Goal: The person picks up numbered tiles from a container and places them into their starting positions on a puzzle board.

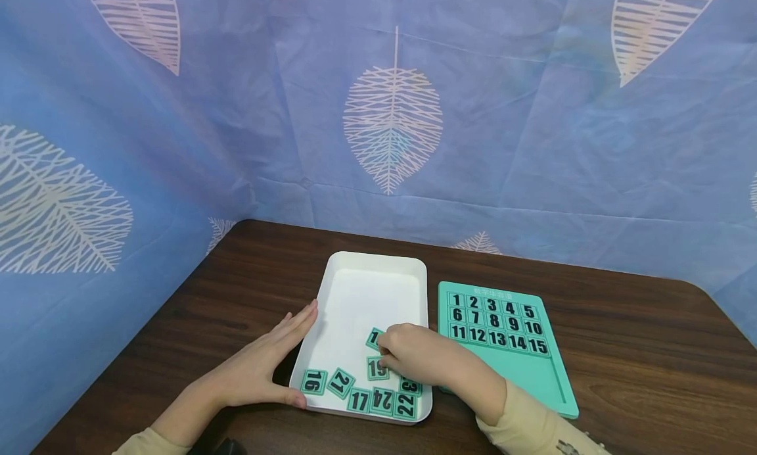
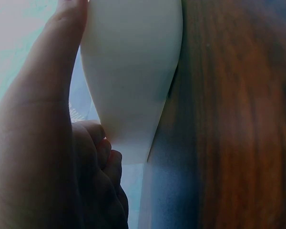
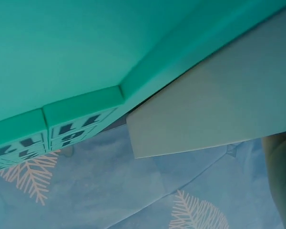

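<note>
Smooth plastic tray [image 1: 375, 297], wood-grained table [image 1: 644, 350]

- A white rectangular tray with rounded corners [image 1: 372, 297] lies flat on the desk [image 1: 644, 336]; the left hand [image 1: 254, 365] touches its left side with straight fingers.
- In its near part are square green tiles with black numbers: tile 16 [image 1: 314, 382], tile 21 [image 1: 340, 383], tile 17 [image 1: 359, 400], tile 24 [image 1: 382, 400] and tile 22 [image 1: 405, 406], variously turned.
- Tile 19 [image 1: 376, 368] and a half-covered tile [image 1: 372, 338] lie at the right hand's [image 1: 420, 353] curled fingers; whether one is gripped cannot be seen.
- Just right of the tray, a flat turquoise board [image 1: 535, 379] carries tiles 1 to 15 [image 1: 494, 320] in three ordered rows.
</note>
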Motion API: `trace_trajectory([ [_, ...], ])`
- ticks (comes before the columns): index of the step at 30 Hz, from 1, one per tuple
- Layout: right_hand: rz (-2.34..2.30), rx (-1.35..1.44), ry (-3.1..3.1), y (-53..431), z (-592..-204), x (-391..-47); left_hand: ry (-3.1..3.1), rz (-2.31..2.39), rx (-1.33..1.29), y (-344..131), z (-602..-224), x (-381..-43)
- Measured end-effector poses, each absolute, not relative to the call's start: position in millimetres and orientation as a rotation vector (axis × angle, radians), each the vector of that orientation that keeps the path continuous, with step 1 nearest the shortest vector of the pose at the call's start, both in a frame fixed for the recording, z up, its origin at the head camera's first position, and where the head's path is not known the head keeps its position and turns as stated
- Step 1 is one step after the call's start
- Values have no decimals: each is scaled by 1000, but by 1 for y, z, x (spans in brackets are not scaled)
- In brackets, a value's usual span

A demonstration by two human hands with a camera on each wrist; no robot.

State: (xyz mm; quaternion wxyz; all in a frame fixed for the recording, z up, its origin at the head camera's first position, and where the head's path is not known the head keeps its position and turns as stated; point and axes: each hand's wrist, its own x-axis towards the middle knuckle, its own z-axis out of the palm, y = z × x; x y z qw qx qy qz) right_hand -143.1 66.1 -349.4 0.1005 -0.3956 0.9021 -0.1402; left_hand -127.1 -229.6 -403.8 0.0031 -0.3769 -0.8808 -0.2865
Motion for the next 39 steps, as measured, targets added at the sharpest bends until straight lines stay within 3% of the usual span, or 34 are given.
trace_trajectory([
  [11, -349, -1265, 2712, 59, -344, -141, -2774, -905, -1170, -229, -404, -127],
  [21, -140, -1535, 2756, 19, -337, -130, -2717, -906, -1183, -230, -406, -127],
  [39, -134, -1769, 2702, -7, -366, -127, -2712, -921, -1197, -230, -406, -127],
])
